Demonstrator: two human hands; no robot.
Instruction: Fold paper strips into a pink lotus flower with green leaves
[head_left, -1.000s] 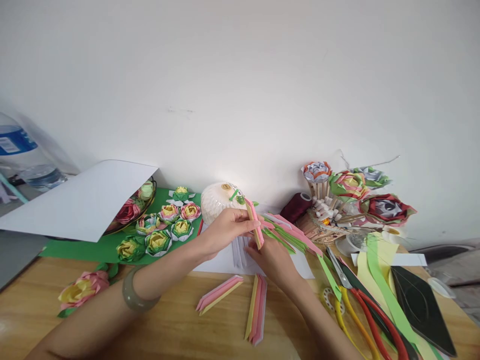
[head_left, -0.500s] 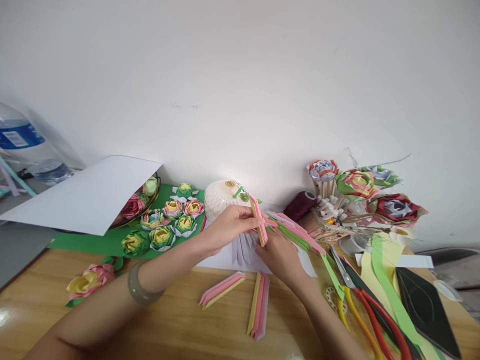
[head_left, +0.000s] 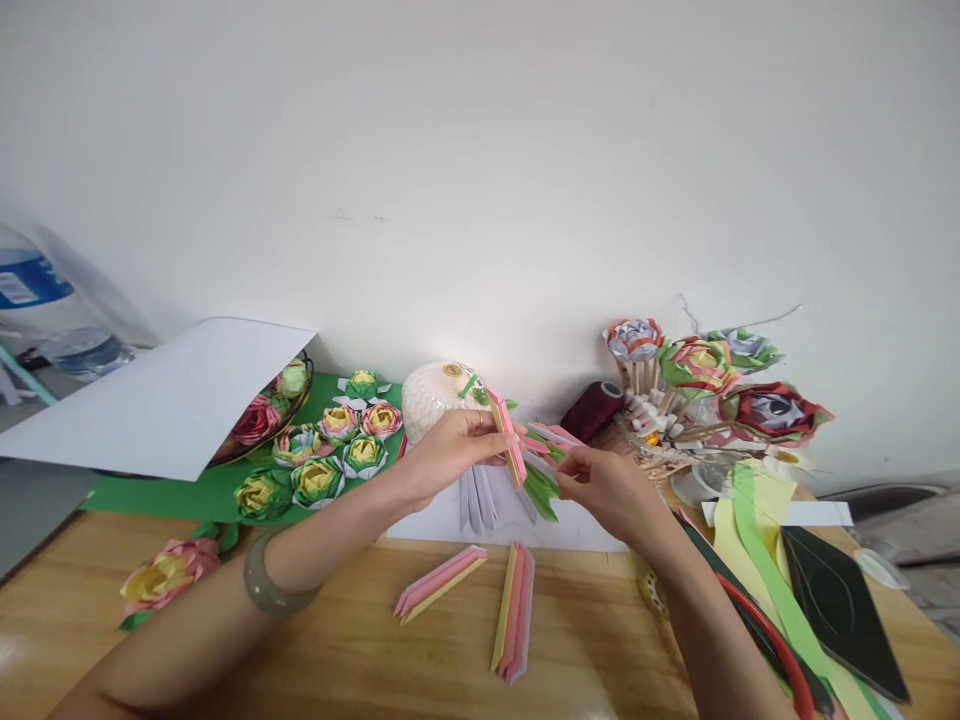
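Observation:
My left hand (head_left: 469, 440) is closed on a small stack of folded paper strips (head_left: 507, 440), pink with yellow on the outer side, held upright. Just right of it, my right hand (head_left: 600, 485) is pinched at a pile of folded strips, with green ones (head_left: 541, 490) fanned below and pink ones (head_left: 564, 436) behind. What lies between its fingertips is hidden. On the table in front are two more layered bundles of pink, yellow and pale strips, a slanted one (head_left: 441, 583) and a steeper one (head_left: 514, 612). Pale lilac folded strips (head_left: 478, 500) rest on the white paper (head_left: 427, 525).
Several folded paper flowers (head_left: 319, 480) sit on a green sheet (head_left: 169, 490) at left. Behind my hands stands a round, white plastic-wrapped pack (head_left: 431, 395). A maroon thread spool (head_left: 592, 410), stemmed paper flowers (head_left: 697, 363), red-handled scissors (head_left: 780, 650) and a black tablet-like slab (head_left: 844, 610) are at right.
My right hand has moved right, away from the stack in my left hand, and onto the pile of green and pink strips. My left hand still holds its stack. The view has shifted slightly.

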